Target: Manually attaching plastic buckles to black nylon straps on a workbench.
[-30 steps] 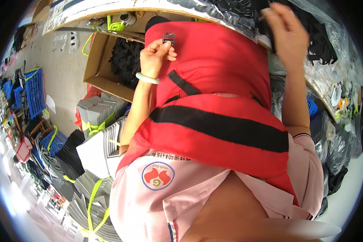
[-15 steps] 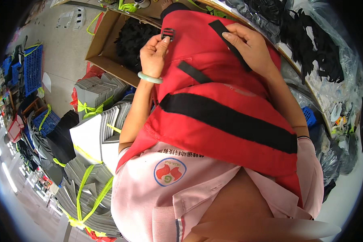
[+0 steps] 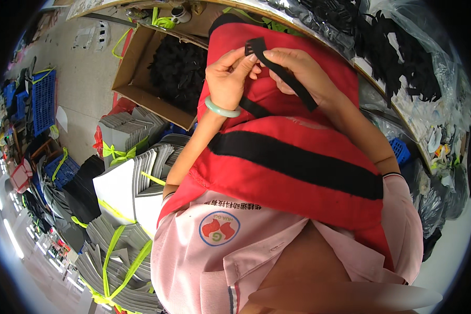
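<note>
Above the red apron (image 3: pixel 298 136) on my lap, my two hands meet. My left hand (image 3: pixel 229 78), a pale green bangle at its wrist, pinches a small black strap buckle (image 3: pixel 249 48) between thumb and fingertips. A black webbing strap (image 3: pixel 290 83) is gripped by my right hand (image 3: pixel 303 73). The upper end of the strap lies at the buckle and partly covers it; whether it passes through a slot I cannot tell. From under my right hand the strap's other end hangs down over the apron. Another short black strip (image 3: pixel 256 108) lies on the apron below my left wrist.
To the left of my lap stands a cardboard box (image 3: pixel 136 68) of black strap pieces. Below it are stacks of grey sheets (image 3: pixel 141 170) tied with yellow-green bands. A worktable edge (image 3: pixel 387 94) runs along the right, with black straps (image 3: pixel 403 52) and clear plastic on top.
My left hand has moved right with the buckle, and my right hand has moved left with the strap. Strap end and buckle, apart before, are now together.
</note>
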The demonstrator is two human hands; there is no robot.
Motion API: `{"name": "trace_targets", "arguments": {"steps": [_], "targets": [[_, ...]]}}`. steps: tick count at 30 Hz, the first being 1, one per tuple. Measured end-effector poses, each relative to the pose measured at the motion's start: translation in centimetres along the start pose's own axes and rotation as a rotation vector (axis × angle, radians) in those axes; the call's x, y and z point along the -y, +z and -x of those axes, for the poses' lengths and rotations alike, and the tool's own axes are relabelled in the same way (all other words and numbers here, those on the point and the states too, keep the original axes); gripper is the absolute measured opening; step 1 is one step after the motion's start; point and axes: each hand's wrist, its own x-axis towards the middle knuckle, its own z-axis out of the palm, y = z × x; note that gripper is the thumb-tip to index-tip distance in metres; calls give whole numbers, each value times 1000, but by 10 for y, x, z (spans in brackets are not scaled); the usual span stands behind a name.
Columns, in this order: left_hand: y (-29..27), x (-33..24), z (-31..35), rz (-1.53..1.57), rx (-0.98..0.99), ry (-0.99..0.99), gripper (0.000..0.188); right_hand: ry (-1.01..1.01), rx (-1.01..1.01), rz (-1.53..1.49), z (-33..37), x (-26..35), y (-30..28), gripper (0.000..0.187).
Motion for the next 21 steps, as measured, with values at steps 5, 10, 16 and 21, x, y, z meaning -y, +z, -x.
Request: {"name": "trace_targets", "arguments": {"steps": [5,10,16,21], "targets": [[4,-2,-1,-62,-15,83,18,-35,14,-82,0,8,12,28],[8,-7,-6,6,-46,83,18,-15,10,-63,-4,3,8,29],[6,5,-18,-25,-69,108,15,-110,-4,-136,-13,6,2,28],[6,7,-30,-283,-72,217,14,-117,-61,-212,-21,4,-14,21]]}}
